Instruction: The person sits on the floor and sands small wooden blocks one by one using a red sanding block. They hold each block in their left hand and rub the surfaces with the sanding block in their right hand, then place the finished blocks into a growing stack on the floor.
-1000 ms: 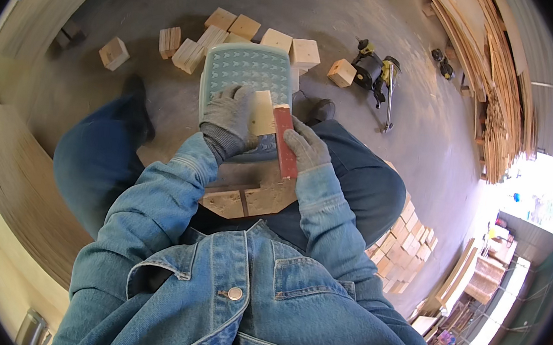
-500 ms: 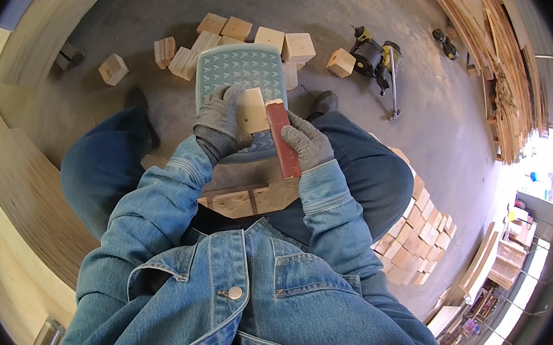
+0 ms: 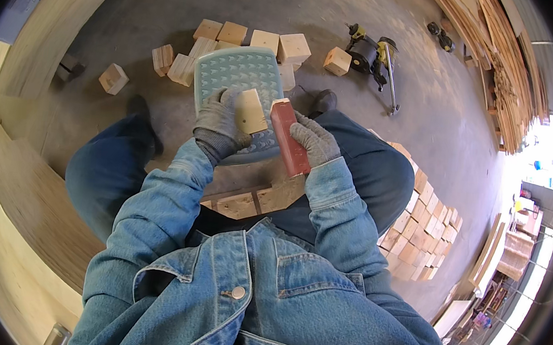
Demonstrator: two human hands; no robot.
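Observation:
My gloved left hand (image 3: 218, 124) is closed on a pale wooden block (image 3: 251, 112), its fingers wrapped round the left side. Beneath them stands a blue-green plastic stool (image 3: 238, 70) with a raised pattern on its seat. In my gloved right hand (image 3: 315, 142) is a sanding block (image 3: 286, 139), a long bar covered in red-brown sandpaper with light wood showing at its far end. The bar slants just right of the wooden block, with a narrow gap between them. Pale dust lies on the stool seat.
Several wooden blocks (image 3: 232, 33) lie beyond the stool. Yellow-and-black power tools (image 3: 370, 54) rest on the floor farther right. Many stacked blocks (image 3: 421, 229) sit beside my right knee. Long boards (image 3: 28, 195) line the left side; wood strips (image 3: 501, 54) are piled far right.
The sanding block has shifted slightly right, away from the wooden block, and turned so more of its broad face shows. My left hand keeps its hold on the wooden block.

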